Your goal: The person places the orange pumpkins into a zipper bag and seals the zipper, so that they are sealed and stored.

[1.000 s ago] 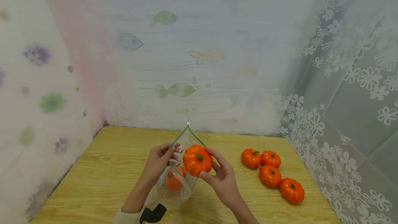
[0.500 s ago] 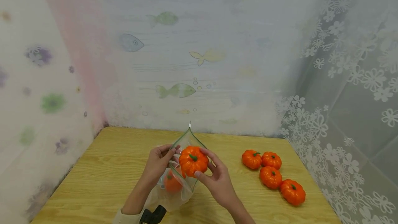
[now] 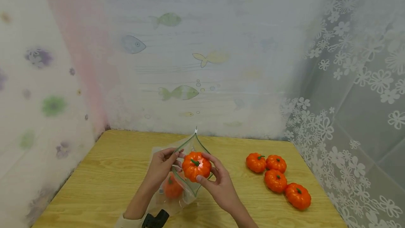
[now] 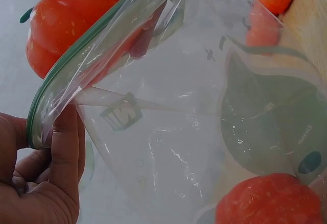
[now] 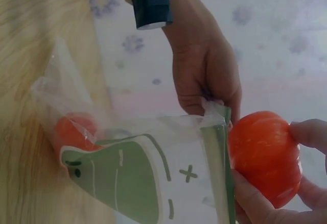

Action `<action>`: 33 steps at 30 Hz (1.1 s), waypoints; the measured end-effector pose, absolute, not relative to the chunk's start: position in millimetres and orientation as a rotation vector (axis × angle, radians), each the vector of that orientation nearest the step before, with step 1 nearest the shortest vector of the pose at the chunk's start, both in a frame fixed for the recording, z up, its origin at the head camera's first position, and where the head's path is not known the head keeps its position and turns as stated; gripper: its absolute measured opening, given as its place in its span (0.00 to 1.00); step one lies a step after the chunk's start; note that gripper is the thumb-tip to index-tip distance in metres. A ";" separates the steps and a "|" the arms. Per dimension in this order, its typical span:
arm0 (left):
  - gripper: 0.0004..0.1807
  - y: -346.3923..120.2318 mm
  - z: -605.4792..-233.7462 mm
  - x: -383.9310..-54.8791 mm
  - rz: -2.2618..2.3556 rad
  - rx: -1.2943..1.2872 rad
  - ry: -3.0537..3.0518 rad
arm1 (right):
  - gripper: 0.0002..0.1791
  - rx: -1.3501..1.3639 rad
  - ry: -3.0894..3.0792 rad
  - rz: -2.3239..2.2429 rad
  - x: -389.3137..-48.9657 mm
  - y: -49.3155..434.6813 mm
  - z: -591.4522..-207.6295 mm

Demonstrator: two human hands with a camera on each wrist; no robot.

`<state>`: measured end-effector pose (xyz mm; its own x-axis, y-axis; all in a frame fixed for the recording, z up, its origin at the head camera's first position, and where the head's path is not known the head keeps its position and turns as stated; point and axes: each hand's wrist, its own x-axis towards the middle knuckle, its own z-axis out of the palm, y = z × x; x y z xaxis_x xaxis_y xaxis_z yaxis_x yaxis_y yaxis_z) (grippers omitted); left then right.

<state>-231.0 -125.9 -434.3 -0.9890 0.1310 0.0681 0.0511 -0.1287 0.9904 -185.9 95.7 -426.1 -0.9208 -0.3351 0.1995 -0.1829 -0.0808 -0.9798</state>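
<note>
My left hand (image 3: 161,166) pinches the rim of a clear zip bag (image 4: 163,142) between thumb and fingers. The mouth of the bag gapes, edged with a green zip strip that has a small white slider (image 3: 196,130) at its far end. Thumb and fingers of my right hand (image 3: 219,182) grip a small orange toy pumpkin (image 3: 195,168) by its sides, green stem toward the head camera. That pumpkin overlaps the bag's mouth in the head view and sits right at the zip edge in the right wrist view. Another pumpkin (image 3: 173,187) lies lower inside the bag.
Several more orange pumpkins (image 3: 276,180) lie in a loose group on the right side of the wooden table (image 3: 110,171). Curtains with fish and flower prints (image 3: 202,62) enclose the table at the back and both sides.
My right hand has brought the pumpkin left and slightly down, over the bag's mouth. The bag's far corner with the slider has shifted a little right and down; my left hand keeps its pinch.
</note>
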 end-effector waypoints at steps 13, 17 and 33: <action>0.15 -126.7 -433.3 -228.2 2.328 0.227 2.023 | 0.34 -0.574 2.143 -2.066 -188.0 97.1 -422.1; 0.16 -127.1 -433.0 -228.3 2.326 0.228 2.021 | 0.33 -0.567 2.195 -2.053 -188.7 96.3 -423.2; 0.17 -126.3 -427.9 -229.5 2.303 0.255 2.027 | 0.34 -0.524 2.353 -1.931 -195.5 96.2 -423.1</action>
